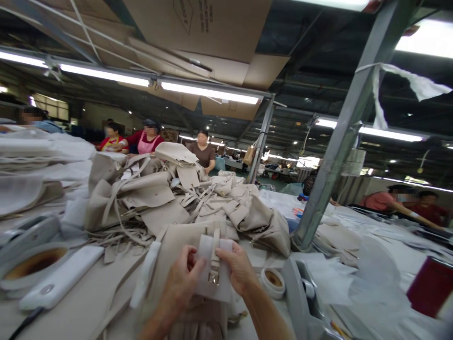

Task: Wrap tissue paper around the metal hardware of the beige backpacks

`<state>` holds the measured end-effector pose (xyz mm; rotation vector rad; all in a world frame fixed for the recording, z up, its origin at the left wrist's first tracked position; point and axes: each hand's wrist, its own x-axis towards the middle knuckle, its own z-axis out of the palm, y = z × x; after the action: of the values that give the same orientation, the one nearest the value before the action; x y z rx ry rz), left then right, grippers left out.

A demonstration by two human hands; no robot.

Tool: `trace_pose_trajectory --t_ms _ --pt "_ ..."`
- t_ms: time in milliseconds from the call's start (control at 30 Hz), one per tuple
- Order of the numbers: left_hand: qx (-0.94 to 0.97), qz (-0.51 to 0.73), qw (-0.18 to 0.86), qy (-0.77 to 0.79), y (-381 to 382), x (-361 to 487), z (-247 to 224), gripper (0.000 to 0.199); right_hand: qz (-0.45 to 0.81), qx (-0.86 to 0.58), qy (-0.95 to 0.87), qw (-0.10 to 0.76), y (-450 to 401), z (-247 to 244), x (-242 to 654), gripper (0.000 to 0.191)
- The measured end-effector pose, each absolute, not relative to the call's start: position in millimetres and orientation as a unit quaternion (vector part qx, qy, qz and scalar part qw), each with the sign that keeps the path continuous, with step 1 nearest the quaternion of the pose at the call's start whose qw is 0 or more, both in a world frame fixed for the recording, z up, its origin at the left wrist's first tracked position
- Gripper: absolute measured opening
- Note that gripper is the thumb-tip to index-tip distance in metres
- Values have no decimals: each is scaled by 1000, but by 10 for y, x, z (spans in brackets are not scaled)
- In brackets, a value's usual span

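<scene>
A beige handbag (173, 241) lies in front of me, with a narrow strap (215, 245) running down its front to a metal buckle (213, 277). Under the strap and buckle sits a white foam sheet (207, 285). My left hand (180, 276) is closed at the sheet's left edge, thumb against it and fingers curled. On the other side, my right hand (239, 268) pinches the sheet, its thumb tip touching the strap. The fingers behind the sheet are hidden.
Beige bags and straps (141, 193) are heaped ahead. Tape rolls (273, 282) and a grey tape dispenser (306, 297) stand at right; a white corded device (62, 278) lies left. A metal post (332, 156) rises at right. Several people work beyond.
</scene>
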<state>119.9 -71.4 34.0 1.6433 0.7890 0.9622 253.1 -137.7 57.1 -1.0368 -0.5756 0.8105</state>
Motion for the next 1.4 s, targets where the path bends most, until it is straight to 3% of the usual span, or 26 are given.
trace_pose_trajectory --t_ms 233,333,567,733,867,1067,1300,1400 --pt "540 241 770 240 -738 1196 454 53 375 -487 -262 744 -1422 611 2537 36" --pt "502 233 803 221 -803 1290 410 56 352 -502 -277 740 -1440 584 2551 34" --pt "509 286 771 254 -854 1420 353 48 290 -539 -316 726 -1487 535 2573 30" --pt "520 290 761 258 -867 1409 360 45 463 -417 -288 727 -1635 547 2642 40" --pt "508 268 778 254 -865 1394 337 40 531 -343 -240 736 -1713 406 2676 33" --pt "510 312 764 241 -832 1463 224 41 452 -382 -234 771 -1589 215 2450 32" --pt "605 408 630 267 -916 1595 86 26 351 -510 -216 755 -1477 158 2305 65" --pt "659 404 570 280 -961 1535 142 17 302 -558 -242 734 -1458 116 2324 67"
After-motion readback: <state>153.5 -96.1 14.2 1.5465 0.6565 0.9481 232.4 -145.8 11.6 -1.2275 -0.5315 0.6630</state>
